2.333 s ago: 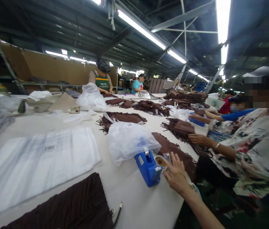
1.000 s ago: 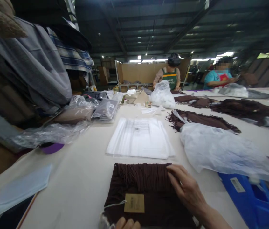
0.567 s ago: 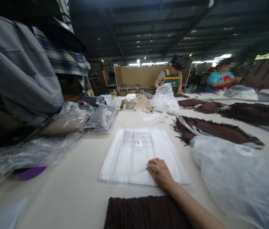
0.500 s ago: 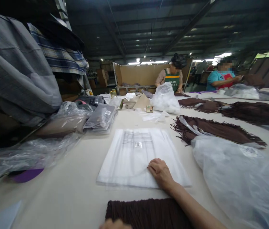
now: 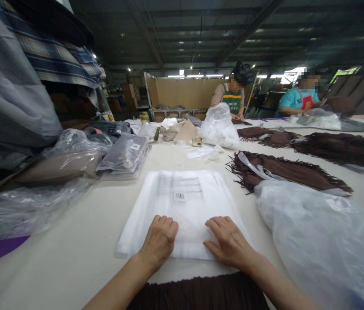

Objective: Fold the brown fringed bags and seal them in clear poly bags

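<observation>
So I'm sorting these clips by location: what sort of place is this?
Probably a garment packing workshop: a stack of clear poly bags under both hands, fringed brown garments along a long table, and co-workers bagging items.

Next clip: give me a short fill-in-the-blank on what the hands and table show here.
1. Both hands, left hand and right hand, rest on a stack of clear ____ bags.
2. A small ____ label is on the top bag.
3. The folded fabric nearest the person is dark ____.

Missing words: plastic; barcode; brown
</observation>
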A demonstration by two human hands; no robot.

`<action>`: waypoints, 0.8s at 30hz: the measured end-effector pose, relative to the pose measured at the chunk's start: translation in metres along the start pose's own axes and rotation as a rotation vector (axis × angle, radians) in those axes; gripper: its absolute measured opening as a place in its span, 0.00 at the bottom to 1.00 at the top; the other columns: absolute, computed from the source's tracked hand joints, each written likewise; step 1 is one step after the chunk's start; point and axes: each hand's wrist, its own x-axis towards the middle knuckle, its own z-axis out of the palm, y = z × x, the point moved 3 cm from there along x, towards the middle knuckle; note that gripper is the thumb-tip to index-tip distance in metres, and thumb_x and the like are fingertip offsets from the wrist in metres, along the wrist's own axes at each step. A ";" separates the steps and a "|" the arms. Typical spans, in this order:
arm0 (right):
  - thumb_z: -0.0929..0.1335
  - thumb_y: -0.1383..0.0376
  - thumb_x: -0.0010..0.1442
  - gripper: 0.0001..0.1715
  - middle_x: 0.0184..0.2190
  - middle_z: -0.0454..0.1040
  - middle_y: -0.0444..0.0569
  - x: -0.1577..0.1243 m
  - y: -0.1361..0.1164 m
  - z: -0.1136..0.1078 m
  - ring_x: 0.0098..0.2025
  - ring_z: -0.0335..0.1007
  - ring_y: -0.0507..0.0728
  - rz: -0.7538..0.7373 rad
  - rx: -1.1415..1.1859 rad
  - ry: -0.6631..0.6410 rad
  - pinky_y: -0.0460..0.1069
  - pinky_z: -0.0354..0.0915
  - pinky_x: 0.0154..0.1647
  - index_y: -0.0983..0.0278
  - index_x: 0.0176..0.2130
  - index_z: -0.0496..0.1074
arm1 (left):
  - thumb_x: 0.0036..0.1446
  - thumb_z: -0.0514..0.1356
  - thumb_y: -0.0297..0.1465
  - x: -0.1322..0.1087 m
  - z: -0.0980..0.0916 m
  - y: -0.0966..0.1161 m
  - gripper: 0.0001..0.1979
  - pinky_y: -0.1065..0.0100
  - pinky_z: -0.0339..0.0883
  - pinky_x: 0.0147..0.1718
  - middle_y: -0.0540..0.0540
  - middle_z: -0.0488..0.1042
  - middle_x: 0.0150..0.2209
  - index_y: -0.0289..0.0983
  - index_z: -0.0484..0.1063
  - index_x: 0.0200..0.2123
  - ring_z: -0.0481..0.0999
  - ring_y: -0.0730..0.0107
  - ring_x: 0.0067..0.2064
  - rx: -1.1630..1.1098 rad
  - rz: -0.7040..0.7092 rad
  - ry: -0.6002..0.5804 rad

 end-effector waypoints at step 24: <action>0.69 0.63 0.53 0.11 0.18 0.68 0.40 0.007 0.007 -0.007 0.23 0.62 0.49 0.228 0.307 -0.148 0.43 0.56 0.22 0.64 0.22 0.66 | 0.59 0.51 0.25 -0.005 -0.016 -0.001 0.10 0.63 0.60 0.37 0.45 0.74 0.32 0.36 0.70 0.29 0.73 0.63 0.36 -0.102 -0.042 -0.234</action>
